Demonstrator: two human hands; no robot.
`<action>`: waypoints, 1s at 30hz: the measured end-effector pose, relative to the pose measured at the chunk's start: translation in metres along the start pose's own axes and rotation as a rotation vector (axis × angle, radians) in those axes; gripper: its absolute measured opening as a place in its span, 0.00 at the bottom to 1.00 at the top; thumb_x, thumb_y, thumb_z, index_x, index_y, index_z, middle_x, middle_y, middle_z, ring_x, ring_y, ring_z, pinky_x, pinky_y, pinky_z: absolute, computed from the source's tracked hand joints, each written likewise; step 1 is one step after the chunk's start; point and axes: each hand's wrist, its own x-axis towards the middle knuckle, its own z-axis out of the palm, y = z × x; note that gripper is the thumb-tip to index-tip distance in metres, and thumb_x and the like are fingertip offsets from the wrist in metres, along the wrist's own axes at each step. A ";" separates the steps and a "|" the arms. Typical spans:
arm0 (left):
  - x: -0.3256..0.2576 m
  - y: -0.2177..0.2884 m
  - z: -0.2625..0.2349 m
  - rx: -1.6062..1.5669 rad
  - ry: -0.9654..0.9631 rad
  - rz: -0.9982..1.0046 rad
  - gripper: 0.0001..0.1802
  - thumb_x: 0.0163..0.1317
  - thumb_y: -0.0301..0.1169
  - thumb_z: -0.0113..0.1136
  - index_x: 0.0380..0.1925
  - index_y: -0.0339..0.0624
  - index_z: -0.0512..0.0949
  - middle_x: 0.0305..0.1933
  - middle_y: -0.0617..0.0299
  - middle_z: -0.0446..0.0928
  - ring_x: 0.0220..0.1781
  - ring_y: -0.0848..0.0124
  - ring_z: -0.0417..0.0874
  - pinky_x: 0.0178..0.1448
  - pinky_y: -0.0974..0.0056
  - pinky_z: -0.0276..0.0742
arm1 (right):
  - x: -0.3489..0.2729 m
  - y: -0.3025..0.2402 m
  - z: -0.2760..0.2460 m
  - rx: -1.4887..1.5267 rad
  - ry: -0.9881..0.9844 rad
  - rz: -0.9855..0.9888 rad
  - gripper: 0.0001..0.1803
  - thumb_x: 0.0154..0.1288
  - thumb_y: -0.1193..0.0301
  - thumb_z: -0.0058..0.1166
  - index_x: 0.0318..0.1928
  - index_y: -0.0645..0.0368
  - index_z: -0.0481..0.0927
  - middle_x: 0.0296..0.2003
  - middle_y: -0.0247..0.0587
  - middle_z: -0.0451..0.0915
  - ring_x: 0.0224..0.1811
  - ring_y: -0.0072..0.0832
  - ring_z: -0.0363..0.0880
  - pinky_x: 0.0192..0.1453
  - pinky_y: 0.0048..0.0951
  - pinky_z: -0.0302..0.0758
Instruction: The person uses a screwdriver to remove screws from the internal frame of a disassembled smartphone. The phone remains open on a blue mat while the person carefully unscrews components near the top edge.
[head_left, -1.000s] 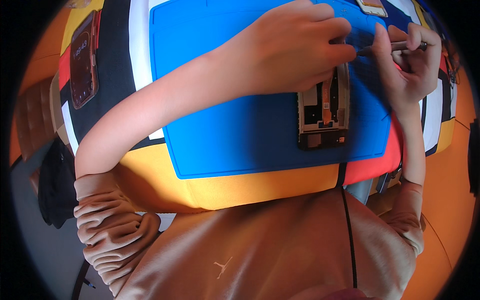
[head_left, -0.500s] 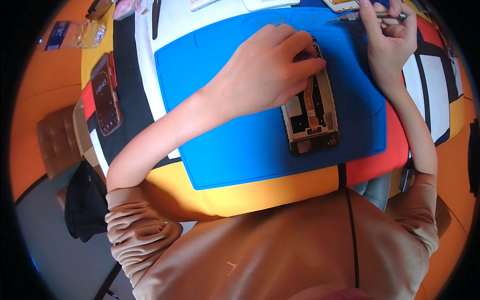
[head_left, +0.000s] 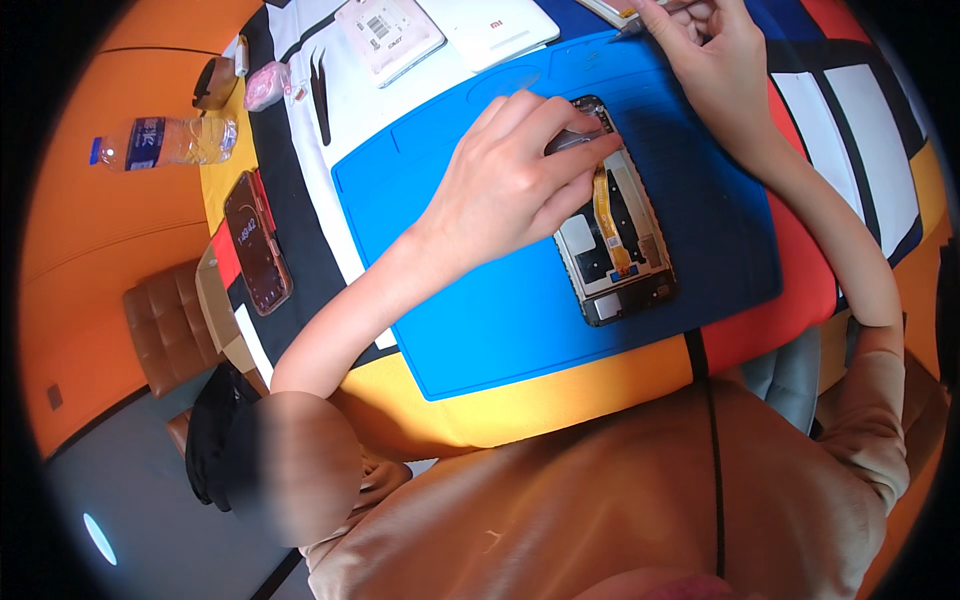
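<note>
An opened phone [head_left: 632, 250] lies on the blue work mat [head_left: 450, 330], its inner frame and a yellow ribbon cable [head_left: 608, 215] exposed. Over its upper end, my left hand [head_left: 510, 175] is closed, with thumb and fingers on the phone; a grey part shows between them, and the fingertips hide some of the board. Farther right, at the mat's far edge, my right hand [head_left: 715, 75] grips a thin screwdriver [head_left: 628, 28] whose tip points left. Tiny screws [head_left: 592, 56] seem to lie on the mat below that tip.
Beyond the mat lie a phone back with a label [head_left: 390, 38], a white phone cover [head_left: 505, 30] and black tweezers [head_left: 319, 100]. On the left are a lit phone [head_left: 257, 245], a plastic bottle [head_left: 165, 142] and a pink packet [head_left: 267, 86].
The view has shifted, showing more of the table's far left. My left hand now uncovers more of the phone's upper end. My right hand with the screwdriver sits nearer the picture's top edge.
</note>
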 end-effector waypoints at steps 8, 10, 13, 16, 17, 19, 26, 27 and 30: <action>0.002 0.000 -0.001 -0.004 -0.008 -0.008 0.15 0.57 0.22 0.68 0.45 0.45 0.90 0.44 0.62 0.84 0.42 0.67 0.79 0.45 0.65 0.78 | 0.002 0.000 -0.001 0.102 0.038 0.015 0.12 0.70 0.78 0.62 0.44 0.60 0.69 0.28 0.32 0.78 0.27 0.11 0.77 0.31 0.15 0.72; 0.003 0.000 -0.001 -0.041 0.003 -0.017 0.14 0.58 0.23 0.68 0.45 0.43 0.90 0.44 0.61 0.85 0.41 0.67 0.80 0.46 0.65 0.78 | 0.002 0.003 0.002 0.230 0.040 0.008 0.13 0.70 0.80 0.61 0.44 0.59 0.68 0.28 0.31 0.78 0.28 0.12 0.78 0.31 0.15 0.72; 0.005 -0.003 -0.003 -0.167 0.099 -0.133 0.10 0.59 0.24 0.67 0.42 0.43 0.87 0.38 0.63 0.82 0.42 0.65 0.80 0.51 0.63 0.75 | -0.001 0.003 0.003 0.372 0.015 0.001 0.14 0.70 0.82 0.60 0.43 0.57 0.65 0.28 0.31 0.77 0.30 0.13 0.79 0.32 0.15 0.73; 0.006 -0.008 -0.005 -0.244 0.158 -0.358 0.12 0.57 0.30 0.73 0.41 0.42 0.86 0.34 0.63 0.82 0.37 0.68 0.79 0.42 0.64 0.75 | -0.013 0.001 0.000 0.443 -0.033 0.036 0.17 0.69 0.84 0.60 0.41 0.55 0.64 0.30 0.32 0.76 0.33 0.12 0.79 0.34 0.14 0.73; 0.006 -0.009 -0.005 -0.286 0.132 -0.432 0.12 0.57 0.31 0.74 0.41 0.42 0.87 0.34 0.63 0.82 0.36 0.69 0.78 0.39 0.64 0.74 | -0.017 -0.001 -0.001 0.489 -0.063 0.041 0.17 0.68 0.84 0.61 0.41 0.55 0.64 0.31 0.31 0.75 0.33 0.11 0.78 0.34 0.14 0.72; 0.006 -0.011 -0.007 -0.305 0.066 -0.444 0.11 0.57 0.32 0.75 0.39 0.43 0.88 0.33 0.64 0.82 0.35 0.70 0.77 0.40 0.65 0.74 | -0.025 -0.002 -0.002 0.479 -0.125 0.009 0.19 0.67 0.84 0.62 0.41 0.54 0.63 0.33 0.30 0.73 0.33 0.10 0.75 0.34 0.13 0.70; 0.006 -0.015 -0.005 -0.300 0.050 -0.369 0.08 0.57 0.34 0.77 0.35 0.45 0.90 0.33 0.64 0.83 0.36 0.69 0.76 0.44 0.64 0.72 | -0.030 -0.002 -0.005 0.389 -0.216 -0.097 0.19 0.66 0.82 0.65 0.43 0.54 0.65 0.33 0.25 0.68 0.29 0.06 0.65 0.31 0.11 0.62; 0.005 -0.015 -0.005 -0.309 0.050 -0.356 0.08 0.58 0.34 0.77 0.35 0.45 0.90 0.33 0.64 0.83 0.36 0.69 0.76 0.44 0.64 0.72 | -0.030 -0.002 -0.005 0.365 -0.225 -0.104 0.19 0.66 0.82 0.65 0.43 0.54 0.66 0.33 0.25 0.68 0.28 0.06 0.65 0.31 0.11 0.62; 0.005 -0.016 -0.005 -0.296 0.039 -0.331 0.08 0.58 0.34 0.77 0.35 0.45 0.90 0.34 0.64 0.83 0.37 0.69 0.76 0.44 0.63 0.72 | -0.029 -0.002 -0.005 0.308 -0.228 -0.075 0.18 0.66 0.81 0.66 0.42 0.54 0.67 0.33 0.24 0.67 0.27 0.05 0.64 0.30 0.11 0.61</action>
